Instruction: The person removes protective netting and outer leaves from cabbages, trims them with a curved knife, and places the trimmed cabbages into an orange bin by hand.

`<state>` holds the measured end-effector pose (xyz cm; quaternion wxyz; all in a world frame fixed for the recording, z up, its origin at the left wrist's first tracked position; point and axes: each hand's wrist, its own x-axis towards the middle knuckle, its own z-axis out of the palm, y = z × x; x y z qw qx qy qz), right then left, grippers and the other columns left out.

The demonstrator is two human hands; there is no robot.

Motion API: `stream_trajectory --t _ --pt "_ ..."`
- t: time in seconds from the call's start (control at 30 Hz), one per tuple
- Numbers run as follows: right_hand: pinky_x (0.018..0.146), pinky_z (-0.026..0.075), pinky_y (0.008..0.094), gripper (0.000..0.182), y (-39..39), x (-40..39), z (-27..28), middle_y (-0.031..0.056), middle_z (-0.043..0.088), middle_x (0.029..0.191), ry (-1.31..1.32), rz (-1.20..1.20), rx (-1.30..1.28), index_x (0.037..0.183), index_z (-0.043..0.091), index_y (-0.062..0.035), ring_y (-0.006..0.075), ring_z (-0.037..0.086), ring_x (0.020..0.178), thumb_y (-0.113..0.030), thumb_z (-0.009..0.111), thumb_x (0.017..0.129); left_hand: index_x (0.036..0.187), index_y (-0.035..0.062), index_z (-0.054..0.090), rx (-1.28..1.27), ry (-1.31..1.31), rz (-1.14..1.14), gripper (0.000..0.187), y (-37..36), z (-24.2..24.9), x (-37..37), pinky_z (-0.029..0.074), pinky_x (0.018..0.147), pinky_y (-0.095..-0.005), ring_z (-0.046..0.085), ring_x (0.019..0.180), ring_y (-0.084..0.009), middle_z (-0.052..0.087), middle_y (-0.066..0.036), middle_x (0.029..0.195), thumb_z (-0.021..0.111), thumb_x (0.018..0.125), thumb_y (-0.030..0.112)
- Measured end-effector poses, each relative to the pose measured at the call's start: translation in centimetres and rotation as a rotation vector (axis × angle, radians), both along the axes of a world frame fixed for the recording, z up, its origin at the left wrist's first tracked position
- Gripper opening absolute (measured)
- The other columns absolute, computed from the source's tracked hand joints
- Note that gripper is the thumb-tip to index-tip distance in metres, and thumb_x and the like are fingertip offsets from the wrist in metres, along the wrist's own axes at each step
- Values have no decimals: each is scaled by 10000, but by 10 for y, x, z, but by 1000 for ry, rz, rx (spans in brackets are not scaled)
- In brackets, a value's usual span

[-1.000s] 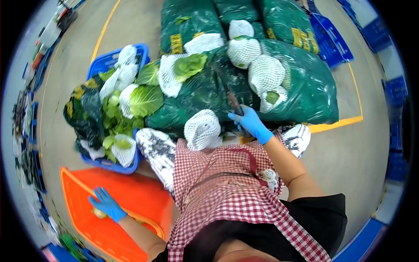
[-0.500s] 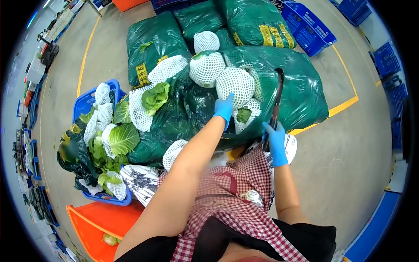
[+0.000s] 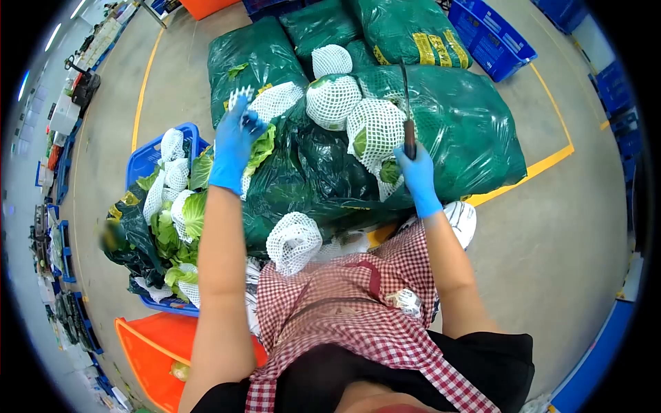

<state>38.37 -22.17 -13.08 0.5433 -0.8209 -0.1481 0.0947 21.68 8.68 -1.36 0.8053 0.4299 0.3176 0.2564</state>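
My left hand (image 3: 234, 144), in a blue glove, is over the left part of the green bags, beside a loose leaf (image 3: 260, 150); its fingers are bent around white foam netting (image 3: 241, 94). In my right hand (image 3: 416, 173), also gloved, is the dark handle of a knife (image 3: 409, 131), its blade pointing up and away. Just left of the knife, a cabbage in white netting (image 3: 374, 127) rests on the open green bag (image 3: 330, 162). Another netted cabbage (image 3: 333, 102) lies beyond it. Crumpled empty netting (image 3: 294, 242) sits at the bag's near edge.
At the left, a blue crate (image 3: 141, 165) holds leaves, netting and dark plastic. An orange bin (image 3: 138, 344) with a cabbage inside stands below it. Full green bags (image 3: 251, 58) are stacked at the back, with a blue basket (image 3: 489, 41) at the back right.
My left hand has moved from the netted cabbage to the left, over the loose leaf and netting. My right hand has risen slightly to the left with the knife, which now points more up and left.
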Motion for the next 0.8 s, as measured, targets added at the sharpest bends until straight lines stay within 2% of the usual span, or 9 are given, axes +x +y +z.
stream_trajectory --t 0.1,0.2,0.23,0.3,0.4,0.47,0.5,0.6,0.8 --pt "580 445 320 433 46 57 6 87 583 716 -126 42 -198 898 575 16 161 543 614 -310 771 692 1039 25 544 576 409 -436 259 56 -88 -42 491 629 -268 552 659 -110 588 -52 785 594 863 209" --pt "689 473 397 588 72 94 -11 188 635 830 -229 157 -464 979 593 30 309 623 760 -384 797 614 1362 -45 313 899 972 -414 902 -1 -87 -105 427 932 -383 530 1130 -345 518 -290 1215 728 685 384" --pt "711 474 416 540 76 93 1 199 639 856 -114 185 -620 975 604 23 349 622 803 -360 776 635 1353 -56 321 868 1006 -346 878 -14 -90 -115 402 965 -380 487 1184 -345 473 -287 1273 721 698 370" --pt "697 479 404 420 82 88 -11 193 635 846 -211 113 -471 944 612 17 324 625 780 -286 732 679 1304 -66 400 550 659 -287 698 -42 -102 -133 453 879 -325 575 1029 -240 566 -199 1178 684 774 289" --pt "660 484 388 360 93 84 -36 171 639 791 -181 48 -378 885 612 24 302 631 735 -259 699 681 1210 -34 524 408 561 -460 492 -65 -128 -151 456 848 -285 579 963 -178 613 -131 1091 652 814 230" --pt "562 459 336 267 94 52 -20 87 603 688 275 280 -20 847 606 3 189 574 598 -199 689 692 1182 -30 549 345 477 -462 412 -87 -135 -141 465 785 -250 584 888 -132 632 -90 1036 631 833 175" --pt "493 409 283 172 95 22 -9 24 545 635 246 316 57 802 590 -11 110 490 543 -136 666 712 1155 -13 571 359 432 -411 377 -93 -142 -135 468 751 -249 583 855 -124 633 -75 995 631 835 178" --pt "443 410 276 98 102 -40 8 53 566 627 534 445 216 767 571 -22 126 518 485 -71 643 722 1085 17 602 131 333 -102 284 -99 -147 -111 469 705 -249 590 820 -117 633 -49 938 615 844 165" --pt "449 424 285 129 147 -99 -18 42 531 607 532 549 218 805 528 -23 139 505 453 -24 624 719 1052 33 602 53 340 181 218 -95 -150 -112 483 678 -248 601 784 -123 640 -56 954 580 856 127"
